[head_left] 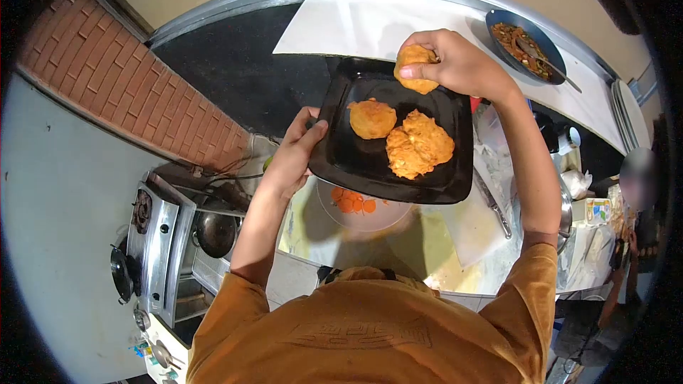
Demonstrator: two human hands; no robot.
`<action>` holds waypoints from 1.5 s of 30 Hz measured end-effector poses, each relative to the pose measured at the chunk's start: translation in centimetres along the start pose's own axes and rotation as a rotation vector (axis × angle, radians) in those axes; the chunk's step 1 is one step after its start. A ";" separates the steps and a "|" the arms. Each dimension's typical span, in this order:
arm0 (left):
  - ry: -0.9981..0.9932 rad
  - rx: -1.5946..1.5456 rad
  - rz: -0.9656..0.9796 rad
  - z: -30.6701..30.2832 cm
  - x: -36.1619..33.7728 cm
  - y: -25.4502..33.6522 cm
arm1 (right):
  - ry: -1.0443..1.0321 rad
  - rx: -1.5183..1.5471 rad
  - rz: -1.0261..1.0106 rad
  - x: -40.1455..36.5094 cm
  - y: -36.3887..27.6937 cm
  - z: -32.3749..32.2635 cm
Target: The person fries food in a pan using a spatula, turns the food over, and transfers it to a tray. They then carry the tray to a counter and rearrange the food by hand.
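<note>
My left hand [300, 149] grips the left rim of a black square plate [356, 171], thumb on top, holding it up over the counter. Two orange-brown fritters lie on it: a smaller round fritter [372, 119] and a larger, lumpy fritter [420, 144]. Over the plate's far edge, my right hand [455, 64] is closed around another fritter [416, 69], thumb across its front. Below the plate, partly covered by it, is a pale bowl [363, 223] with orange slices [352, 201].
A knife [494, 203] lies on a white cutting board [475, 231] to the right. On the white ledge stands a dark pan [551, 75] of cooked food with a spoon. Stacked plates [630, 115] are farther right, near another person [597, 327]. A stove [153, 231] stands left.
</note>
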State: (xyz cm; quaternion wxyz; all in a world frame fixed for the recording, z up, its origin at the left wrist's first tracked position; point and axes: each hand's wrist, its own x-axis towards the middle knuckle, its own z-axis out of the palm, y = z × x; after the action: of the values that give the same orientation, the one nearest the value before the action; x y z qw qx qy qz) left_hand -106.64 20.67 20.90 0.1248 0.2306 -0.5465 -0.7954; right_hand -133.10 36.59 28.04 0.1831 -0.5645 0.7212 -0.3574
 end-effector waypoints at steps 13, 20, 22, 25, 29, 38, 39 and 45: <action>0.032 -0.069 0.055 1.4 -2.7 2.0 | 0.034 -0.066 -0.093 0.1 0.1 0.4; 0.014 -0.024 0.104 0.7 -1.4 3.6 | 0.401 -0.144 -0.012 -3.8 0.6 -2.4; 0.019 -0.030 0.125 1.1 -1.0 4.2 | 0.484 -0.146 0.054 -5.5 1.7 -2.7; 0.074 -0.033 0.160 2.5 -0.1 5.5 | 0.362 0.147 0.315 -8.2 0.4 -2.2; 0.071 -0.011 0.148 1.4 3.0 6.0 | 0.104 0.442 0.487 -9.3 -0.2 -2.3; 0.042 0.056 0.120 2.1 13.2 6.4 | 0.204 0.894 0.492 -5.4 3.3 -2.2; 0.011 0.092 0.128 2.0 14.3 6.5 | 0.251 0.923 0.510 -4.7 4.1 -1.9; -0.053 0.207 0.108 1.1 19.6 6.5 | 0.278 1.009 0.584 -2.7 7.3 -1.6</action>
State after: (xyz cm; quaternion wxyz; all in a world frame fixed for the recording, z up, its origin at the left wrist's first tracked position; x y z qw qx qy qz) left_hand -124.40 10.30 22.76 0.1284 0.1912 -0.6405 -0.7326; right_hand -138.35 40.37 23.46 0.4233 -0.1341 0.6048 -0.6611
